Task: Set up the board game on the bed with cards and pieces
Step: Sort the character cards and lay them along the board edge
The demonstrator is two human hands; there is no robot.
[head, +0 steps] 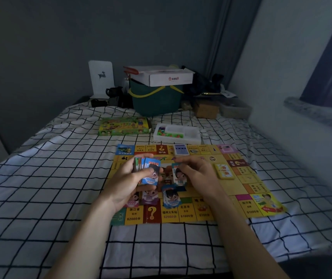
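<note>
Blue-topped card stack [148, 172] sits gripped in left hand [130, 180]; right hand [196, 174] fingers seemingly pinch one card [180, 176].

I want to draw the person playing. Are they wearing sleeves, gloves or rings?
No sleeves, gloves, rings or watch show. The left hand and right hand are bare, and both forearms are bare up to the picture's bottom edge. The light is dim.

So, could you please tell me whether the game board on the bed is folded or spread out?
Spread out: the game board lies flat on the bed, with all four edges of squares showing.
</note>
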